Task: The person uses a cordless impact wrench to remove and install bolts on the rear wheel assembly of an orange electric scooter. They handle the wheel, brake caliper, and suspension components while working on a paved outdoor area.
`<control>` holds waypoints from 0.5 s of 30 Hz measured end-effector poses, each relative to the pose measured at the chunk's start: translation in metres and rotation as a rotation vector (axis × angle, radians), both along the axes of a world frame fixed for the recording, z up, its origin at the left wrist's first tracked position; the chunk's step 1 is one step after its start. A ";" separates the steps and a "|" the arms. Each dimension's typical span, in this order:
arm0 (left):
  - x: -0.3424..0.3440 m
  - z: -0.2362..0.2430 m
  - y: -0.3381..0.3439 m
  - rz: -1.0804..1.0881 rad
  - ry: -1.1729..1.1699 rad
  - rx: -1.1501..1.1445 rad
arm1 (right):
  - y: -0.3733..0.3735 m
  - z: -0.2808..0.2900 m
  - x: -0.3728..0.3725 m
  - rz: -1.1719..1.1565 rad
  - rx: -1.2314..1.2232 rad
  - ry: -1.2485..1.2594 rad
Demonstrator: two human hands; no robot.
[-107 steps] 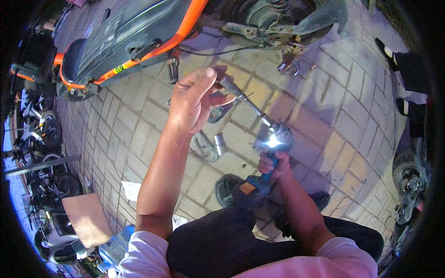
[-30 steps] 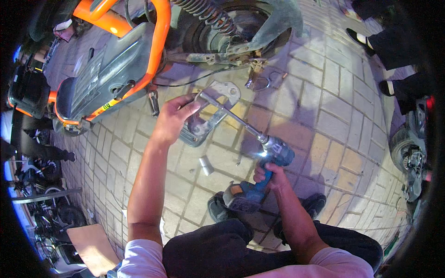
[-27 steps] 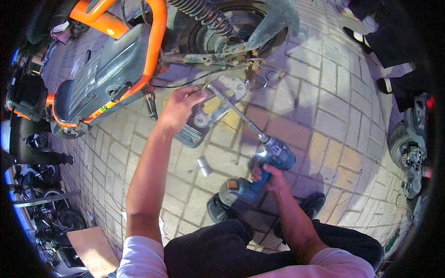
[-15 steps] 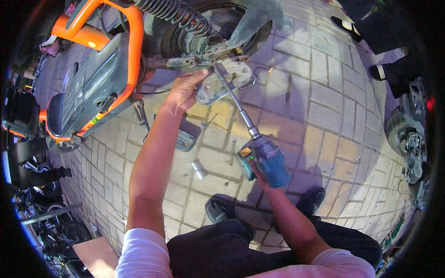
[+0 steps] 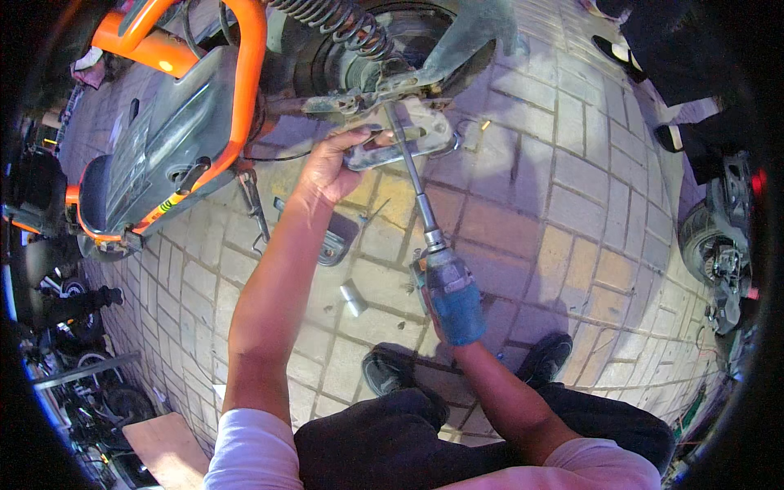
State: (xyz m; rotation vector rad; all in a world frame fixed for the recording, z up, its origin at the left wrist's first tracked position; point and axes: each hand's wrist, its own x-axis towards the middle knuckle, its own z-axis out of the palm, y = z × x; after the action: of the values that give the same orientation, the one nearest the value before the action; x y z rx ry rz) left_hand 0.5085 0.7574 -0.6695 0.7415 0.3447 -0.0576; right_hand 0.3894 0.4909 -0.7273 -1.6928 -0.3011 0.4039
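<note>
The grey metal bracket sits just below the scooter's rear arm; whether they touch, I can't tell. At its eight o'clock the left hand is clamped on its near end. A long bar crosses over it, running down to the blue power driver between five and six. The right hand grips the driver, its fingers mostly hidden. Since a second ago, bracket and bar tip have moved up to the arm and the driver has swung nearly in line with twelve; I judge tool and part now lined up at the arm. Farther out: a black ridged piece at seven, a silver cylinder past six, the orange frame at ten.
</note>
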 end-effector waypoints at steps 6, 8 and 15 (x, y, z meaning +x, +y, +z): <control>0.001 0.005 -0.001 0.095 0.031 0.094 | 0.014 0.005 0.014 0.156 -0.435 0.047; 0.004 0.006 0.003 0.095 0.023 0.110 | 0.013 0.004 0.014 0.084 -0.289 0.095; 0.006 -0.006 -0.001 0.134 0.078 -0.121 | 0.008 -0.022 0.007 0.056 -0.247 -0.130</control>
State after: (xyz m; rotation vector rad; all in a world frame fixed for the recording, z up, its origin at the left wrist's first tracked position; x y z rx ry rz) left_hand 0.5150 0.7566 -0.6752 0.5965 0.4603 0.0188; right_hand 0.3962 0.4988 -0.7492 -1.9601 -0.4083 0.3850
